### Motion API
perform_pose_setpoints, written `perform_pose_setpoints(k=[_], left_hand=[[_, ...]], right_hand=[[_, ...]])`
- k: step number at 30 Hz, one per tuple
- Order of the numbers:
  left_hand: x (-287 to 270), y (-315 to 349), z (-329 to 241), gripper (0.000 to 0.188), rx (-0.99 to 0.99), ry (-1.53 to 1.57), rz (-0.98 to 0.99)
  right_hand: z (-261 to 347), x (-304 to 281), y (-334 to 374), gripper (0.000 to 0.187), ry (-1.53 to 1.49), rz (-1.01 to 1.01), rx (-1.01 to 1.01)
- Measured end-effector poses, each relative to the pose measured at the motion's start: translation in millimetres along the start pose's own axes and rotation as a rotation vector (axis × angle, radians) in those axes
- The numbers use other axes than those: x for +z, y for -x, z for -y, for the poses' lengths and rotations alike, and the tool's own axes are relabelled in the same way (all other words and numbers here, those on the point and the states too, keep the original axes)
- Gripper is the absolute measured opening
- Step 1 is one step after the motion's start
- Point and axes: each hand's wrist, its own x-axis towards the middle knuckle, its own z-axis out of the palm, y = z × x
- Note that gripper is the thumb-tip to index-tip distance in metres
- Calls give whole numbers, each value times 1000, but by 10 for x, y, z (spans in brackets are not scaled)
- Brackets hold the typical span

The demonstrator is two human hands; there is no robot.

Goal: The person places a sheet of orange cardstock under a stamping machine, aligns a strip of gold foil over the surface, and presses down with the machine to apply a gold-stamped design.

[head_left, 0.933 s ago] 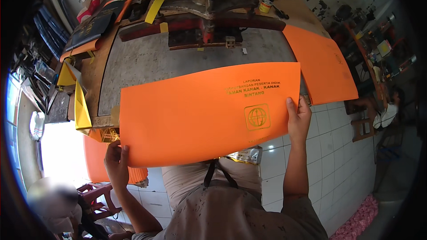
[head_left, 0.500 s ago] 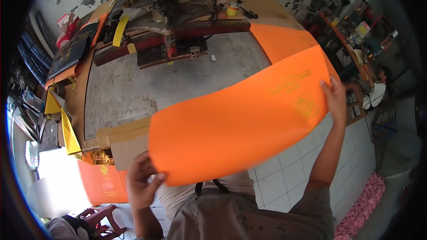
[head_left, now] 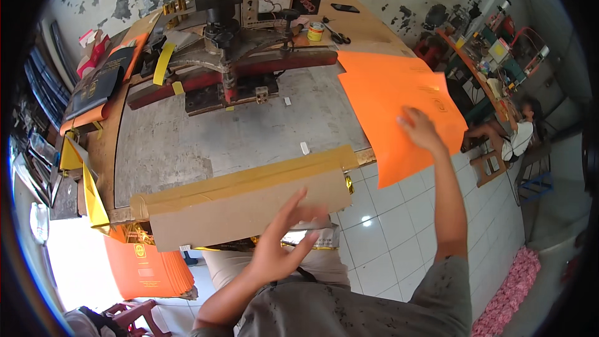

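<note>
At the right edge of the press table lie orange printed sheets point(head_left: 377, 106), one over the other, and the near end of the top one reaches past the table edge. Over that top sheet is my right hand point(head_left: 423, 132), its fingers stretched out and not wrapped around anything; whether they touch the sheet I cannot tell. My left hand point(head_left: 284, 234) is empty, fingers apart and partly blurred, in front of the cardboard flap point(head_left: 249, 196) along the table's near edge. Beyond it stands the press head point(head_left: 224, 81) over the grey metal bed point(head_left: 181, 137).
Black and orange printed covers point(head_left: 100, 84) lie at the left edge, near yellow foil strips point(head_left: 95, 184). Stacked orange sheets point(head_left: 146, 268) stand below left. A yellow tin point(head_left: 315, 31), scissors point(head_left: 340, 38) and a phone point(head_left: 345, 8) are at the back. Another person point(head_left: 521, 137) sits at right.
The orange sheet held in both hands has gone down onto the sheets at the right. My left hand has let go and moved right; my right hand has moved left and released its edge.
</note>
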Motion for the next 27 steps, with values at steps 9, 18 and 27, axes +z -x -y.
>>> perform_pose_setpoints(k=[9,18,27], left_hand=[[-1403,1248,154,44,101,-751,-636],[-2053,1568,511,56,-62,-1259,-762],[-2162,1609,625,69,-23,-1150,-789]], right_hand=[[-175,143,-675,90,-64,-113,96],[-223,268,-970,85,-79,-164,48],[-136,215,-874,81,-99,-183,57]])
